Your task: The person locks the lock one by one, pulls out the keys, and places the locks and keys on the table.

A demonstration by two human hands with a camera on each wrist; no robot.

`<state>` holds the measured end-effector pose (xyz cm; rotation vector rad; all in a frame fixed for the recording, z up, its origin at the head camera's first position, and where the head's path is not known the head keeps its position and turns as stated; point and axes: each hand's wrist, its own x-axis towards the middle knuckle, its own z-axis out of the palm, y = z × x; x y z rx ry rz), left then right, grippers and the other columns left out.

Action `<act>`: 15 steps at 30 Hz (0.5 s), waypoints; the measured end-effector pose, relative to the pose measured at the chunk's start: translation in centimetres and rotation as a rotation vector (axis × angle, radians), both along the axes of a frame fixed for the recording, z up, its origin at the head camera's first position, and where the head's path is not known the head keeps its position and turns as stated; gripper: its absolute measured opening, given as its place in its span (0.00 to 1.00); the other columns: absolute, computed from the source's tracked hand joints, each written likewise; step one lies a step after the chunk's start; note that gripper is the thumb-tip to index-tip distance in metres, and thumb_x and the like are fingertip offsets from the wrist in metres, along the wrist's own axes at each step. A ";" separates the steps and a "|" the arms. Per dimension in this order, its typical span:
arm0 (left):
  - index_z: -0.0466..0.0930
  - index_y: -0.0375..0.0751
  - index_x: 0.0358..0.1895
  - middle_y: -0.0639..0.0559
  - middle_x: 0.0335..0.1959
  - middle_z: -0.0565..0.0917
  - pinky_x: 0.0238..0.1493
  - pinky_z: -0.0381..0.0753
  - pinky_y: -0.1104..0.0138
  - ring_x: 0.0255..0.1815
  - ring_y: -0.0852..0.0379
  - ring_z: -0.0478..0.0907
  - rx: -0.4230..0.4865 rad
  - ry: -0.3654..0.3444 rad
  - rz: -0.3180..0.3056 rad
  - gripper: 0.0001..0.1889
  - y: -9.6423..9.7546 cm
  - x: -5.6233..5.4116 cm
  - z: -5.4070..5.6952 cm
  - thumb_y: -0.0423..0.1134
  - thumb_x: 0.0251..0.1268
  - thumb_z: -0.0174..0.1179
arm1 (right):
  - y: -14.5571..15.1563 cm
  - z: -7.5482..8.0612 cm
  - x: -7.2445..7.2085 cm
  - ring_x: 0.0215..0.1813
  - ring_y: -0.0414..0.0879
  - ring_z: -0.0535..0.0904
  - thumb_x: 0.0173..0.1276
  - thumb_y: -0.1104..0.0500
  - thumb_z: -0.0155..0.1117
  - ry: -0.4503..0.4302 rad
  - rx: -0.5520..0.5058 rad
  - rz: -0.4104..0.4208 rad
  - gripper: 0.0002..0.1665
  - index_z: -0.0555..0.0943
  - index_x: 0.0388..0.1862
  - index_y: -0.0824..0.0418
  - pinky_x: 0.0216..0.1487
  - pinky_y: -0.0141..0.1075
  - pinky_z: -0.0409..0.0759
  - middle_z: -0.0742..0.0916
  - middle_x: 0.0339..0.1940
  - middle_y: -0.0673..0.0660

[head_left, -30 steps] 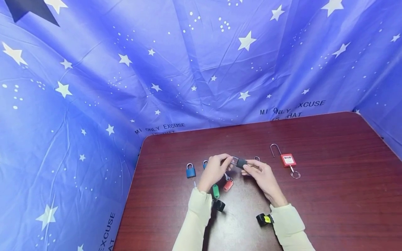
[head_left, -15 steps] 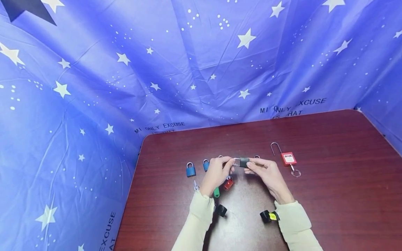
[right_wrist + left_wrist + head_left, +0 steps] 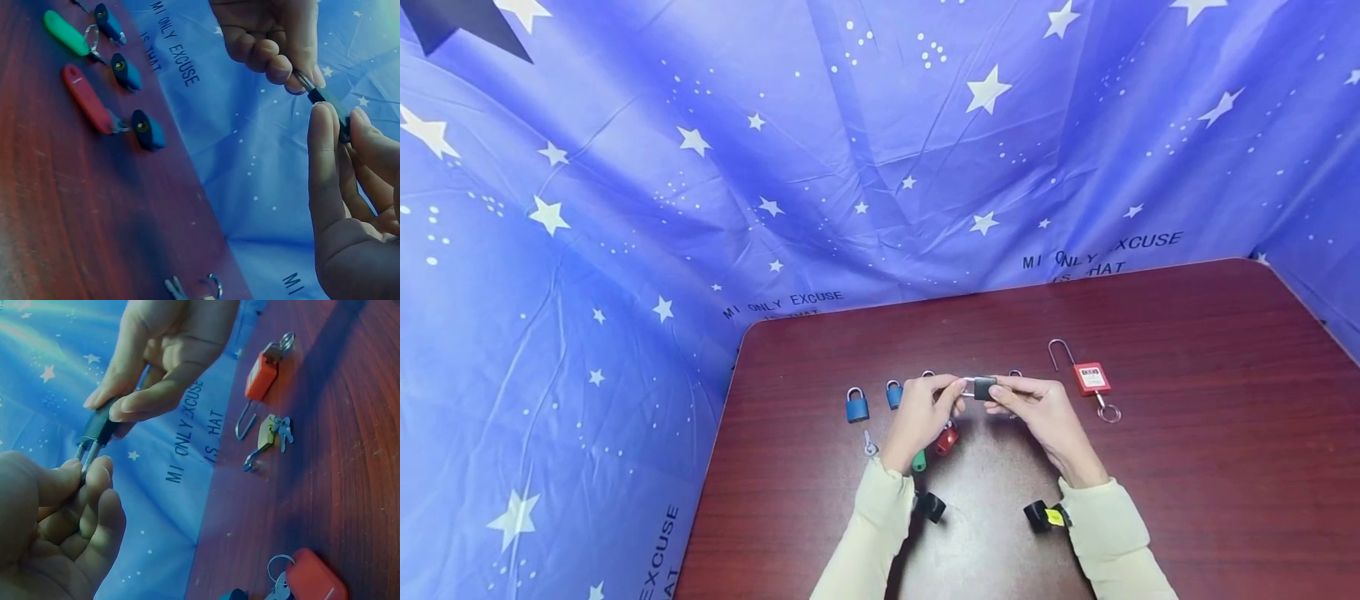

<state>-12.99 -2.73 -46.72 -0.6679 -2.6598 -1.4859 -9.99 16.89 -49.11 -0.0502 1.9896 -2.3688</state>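
A small black padlock (image 3: 986, 388) is held level above the table between the two hands. My left hand (image 3: 917, 421) pinches its metal shackle (image 3: 92, 452) between thumb and fingers. From the other side my right hand (image 3: 1048, 417) grips the black body, with the thumb and fingertips on its faces. In the right wrist view the padlock body (image 3: 331, 109) shows between those fingertips, and the shackle's end disappears into the left fingers.
Several blue padlocks (image 3: 857, 407) stand at the left, with a key (image 3: 870, 444), a green key tag (image 3: 919, 461) and a red key tag (image 3: 947, 438) before them. Further right lie a brass padlock (image 3: 267, 434) with keys and a red padlock (image 3: 1092, 379), its shackle raised. A curtain (image 3: 865, 150) hangs behind.
The black padlock has gone from slightly tilted to level, and both hands have shifted a little to the right with it. Both keep their hold.
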 end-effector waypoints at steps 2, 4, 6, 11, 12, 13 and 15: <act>0.87 0.38 0.34 0.54 0.17 0.82 0.24 0.76 0.78 0.18 0.73 0.74 0.031 -0.005 -0.003 0.13 0.1 0.1 0.0 0.40 0.74 0.56 | 0.1 0.3 0.0 0.33 0.41 0.89 0.70 0.65 0.64 0.003 0.023 0.007 0.25 0.74 0.56 0.85 0.39 0.37 0.87 0.91 0.33 0.48; 0.87 0.37 0.35 0.52 0.18 0.84 0.23 0.80 0.76 0.17 0.71 0.76 0.071 -0.027 -0.009 0.13 0.2 0.3 -0.1 0.39 0.75 0.56 | 0.2 0.5 -0.1 0.32 0.41 0.89 0.70 0.66 0.64 0.012 0.038 0.017 0.24 0.74 0.56 0.86 0.38 0.34 0.86 0.91 0.32 0.48; 0.87 0.35 0.36 0.49 0.18 0.85 0.23 0.83 0.71 0.17 0.68 0.79 0.114 -0.055 -0.015 0.13 0.3 0.5 -0.2 0.38 0.75 0.55 | 0.2 0.8 -0.1 0.31 0.42 0.89 0.70 0.67 0.64 0.027 0.061 0.024 0.23 0.75 0.55 0.86 0.38 0.34 0.86 0.91 0.32 0.50; 0.86 0.29 0.38 0.41 0.20 0.87 0.23 0.86 0.63 0.19 0.56 0.85 0.219 -0.125 -0.024 0.15 0.5 1.3 -0.8 0.36 0.76 0.53 | 0.2 1.7 -0.1 0.31 0.45 0.89 0.69 0.65 0.65 0.065 0.202 0.047 0.21 0.79 0.53 0.81 0.38 0.33 0.86 0.91 0.36 0.59; 0.85 0.28 0.38 0.40 0.21 0.87 0.24 0.86 0.61 0.20 0.53 0.86 0.243 -0.138 -0.025 0.15 0.6 1.4 -1.0 0.36 0.76 0.53 | 0.2 1.9 0.0 0.31 0.45 0.89 0.68 0.65 0.66 0.070 0.229 0.053 0.21 0.79 0.53 0.81 0.38 0.32 0.85 0.90 0.36 0.62; 0.85 0.27 0.38 0.39 0.21 0.87 0.24 0.86 0.60 0.20 0.50 0.86 0.268 -0.150 -0.028 0.15 0.6 1.5 -1.1 0.36 0.76 0.53 | 0.2 2.0 0.0 0.31 0.45 0.89 0.68 0.64 0.66 0.068 0.251 0.055 0.21 0.80 0.52 0.80 0.38 0.31 0.85 0.90 0.36 0.64; 0.84 0.26 0.38 0.36 0.23 0.86 0.25 0.86 0.58 0.22 0.43 0.86 0.317 -0.170 -0.034 0.15 0.7 1.8 -1.3 0.35 0.76 0.52 | 0.2 2.2 0.1 0.30 0.46 0.89 0.68 0.65 0.67 0.057 0.269 0.055 0.20 0.80 0.52 0.80 0.37 0.31 0.85 0.90 0.36 0.66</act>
